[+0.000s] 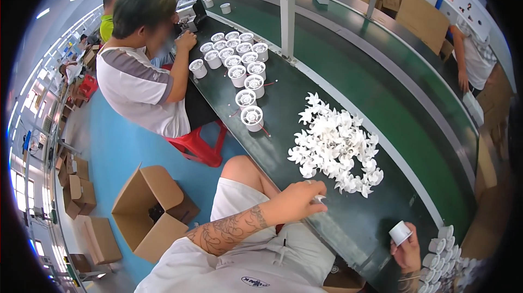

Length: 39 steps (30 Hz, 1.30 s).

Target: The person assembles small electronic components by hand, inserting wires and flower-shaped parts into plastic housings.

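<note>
My left hand (pixel 298 201), reaching in over the near edge of the dark bench, is closed on a small white fan blade (pixel 319 199) that shows partly between its fingers. Just beyond it lies a loose heap of white fan blades (pixel 333 148). At the right, my right hand (pixel 408 256) grips a white cup-shaped housing (pixel 400 232), tilted, with fingers wrapped around its side. Farther up the bench to the left stand several round white fan housings (pixel 252 118) with ribbed tops, some with thin red wires.
Stacked white housings (pixel 442 257) crowd the right end. A green conveyor belt (pixel 376 83) runs behind the bench (pixel 283 156), past a white post (pixel 287 15). At left a co-worker (pixel 139 69) sits on a red stool (pixel 200 143). An open cardboard box (pixel 155 206) stands on the blue floor.
</note>
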### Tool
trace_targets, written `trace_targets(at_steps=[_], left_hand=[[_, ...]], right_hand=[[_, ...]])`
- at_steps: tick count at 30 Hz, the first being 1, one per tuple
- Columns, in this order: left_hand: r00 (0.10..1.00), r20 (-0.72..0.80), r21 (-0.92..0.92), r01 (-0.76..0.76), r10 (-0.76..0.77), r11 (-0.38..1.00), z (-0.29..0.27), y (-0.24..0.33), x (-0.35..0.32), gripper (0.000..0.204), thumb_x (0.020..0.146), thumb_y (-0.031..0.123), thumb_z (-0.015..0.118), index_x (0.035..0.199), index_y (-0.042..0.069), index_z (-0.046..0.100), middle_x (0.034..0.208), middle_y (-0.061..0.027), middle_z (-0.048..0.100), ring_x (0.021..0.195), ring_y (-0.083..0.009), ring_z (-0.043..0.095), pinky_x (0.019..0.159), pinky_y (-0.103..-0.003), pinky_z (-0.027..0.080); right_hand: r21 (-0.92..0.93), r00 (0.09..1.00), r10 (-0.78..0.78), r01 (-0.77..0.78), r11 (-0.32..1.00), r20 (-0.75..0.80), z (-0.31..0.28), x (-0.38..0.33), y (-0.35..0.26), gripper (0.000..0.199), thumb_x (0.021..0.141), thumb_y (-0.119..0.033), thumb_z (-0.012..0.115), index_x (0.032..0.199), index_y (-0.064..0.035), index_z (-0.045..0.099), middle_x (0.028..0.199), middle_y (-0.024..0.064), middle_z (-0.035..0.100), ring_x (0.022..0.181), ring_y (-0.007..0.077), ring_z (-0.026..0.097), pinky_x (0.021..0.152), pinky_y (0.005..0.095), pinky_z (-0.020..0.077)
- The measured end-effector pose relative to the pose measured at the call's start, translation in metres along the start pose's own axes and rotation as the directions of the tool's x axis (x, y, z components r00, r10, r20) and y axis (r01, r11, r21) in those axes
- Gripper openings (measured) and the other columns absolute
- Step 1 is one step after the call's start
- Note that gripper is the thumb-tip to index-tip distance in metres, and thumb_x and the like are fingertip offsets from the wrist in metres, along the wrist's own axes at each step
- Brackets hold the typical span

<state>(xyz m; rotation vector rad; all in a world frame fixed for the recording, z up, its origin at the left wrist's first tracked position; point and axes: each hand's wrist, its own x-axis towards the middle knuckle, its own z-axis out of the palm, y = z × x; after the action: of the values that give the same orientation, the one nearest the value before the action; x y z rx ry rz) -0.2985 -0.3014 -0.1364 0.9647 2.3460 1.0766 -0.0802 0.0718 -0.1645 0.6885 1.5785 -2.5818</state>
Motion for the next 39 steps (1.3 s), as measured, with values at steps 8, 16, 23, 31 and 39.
trace_targets(at_steps=[8,16,23,31,39], left_hand=[[0.985,0.049,-0.897,-0.031,0.167,0.441,0.019,0.031,-0.008,0.023,0.089,0.011,0.069,0.110,0.002,0.067,0.100,-0.0040,0.062,0.087,-0.0098,0.062,0.074,-0.027,0.050],[0.932,-0.100,-0.433,-0.356,0.348,0.828,0.009,0.056,0.009,0.023,0.076,-0.006,0.070,0.098,0.002,0.070,0.091,-0.0126,0.068,0.077,-0.0233,0.066,0.065,-0.032,0.053],[0.920,-0.021,-0.482,-0.352,0.391,0.802,0.033,0.057,0.021,0.025,0.073,-0.008,0.070,0.094,0.004,0.074,0.116,-0.0107,0.056,0.094,-0.0189,0.057,0.077,-0.031,0.049],[0.929,-0.031,-0.350,-0.356,0.369,0.867,0.041,0.059,0.020,0.021,0.071,-0.004,0.074,0.090,0.005,0.074,0.119,-0.0129,0.059,0.093,-0.0211,0.060,0.074,-0.031,0.051],[0.919,-0.169,-0.405,-0.394,0.356,0.825,0.051,0.055,0.017,0.016,0.066,-0.002,0.079,0.080,0.000,0.071,0.110,-0.0161,0.066,0.088,-0.0220,0.066,0.072,-0.031,0.055]], right_hand=[[0.384,0.949,0.127,-0.236,0.893,0.289,0.087,0.023,0.027,0.034,0.098,-0.022,0.050,0.128,-0.0366,0.047,0.068,0.0123,0.051,0.037,0.0098,0.037,0.032,0.0218,0.0279],[0.381,0.908,-0.013,-0.162,0.910,0.419,0.121,0.038,0.051,0.041,0.090,-0.037,0.057,0.123,-0.0133,0.051,0.096,0.0136,0.061,0.048,0.0151,0.048,0.037,0.0282,0.0329],[0.544,0.706,0.206,-0.670,0.505,0.678,0.105,0.042,0.060,0.051,0.078,-0.024,0.066,0.119,-0.0024,0.048,0.102,0.0090,0.059,0.061,0.0139,0.053,0.052,0.0234,0.0425],[0.571,0.608,0.030,-0.761,0.308,0.793,0.122,0.042,0.060,0.044,0.089,-0.027,0.047,0.127,-0.0054,0.048,0.090,0.0087,0.063,0.035,0.0075,0.040,0.029,0.0222,0.0308],[0.585,0.706,0.215,-0.690,0.427,0.675,0.109,0.040,0.062,0.040,0.098,-0.031,0.051,0.126,-0.0027,0.046,0.110,0.0125,0.054,0.083,0.0168,0.060,0.059,0.0230,0.0530]])
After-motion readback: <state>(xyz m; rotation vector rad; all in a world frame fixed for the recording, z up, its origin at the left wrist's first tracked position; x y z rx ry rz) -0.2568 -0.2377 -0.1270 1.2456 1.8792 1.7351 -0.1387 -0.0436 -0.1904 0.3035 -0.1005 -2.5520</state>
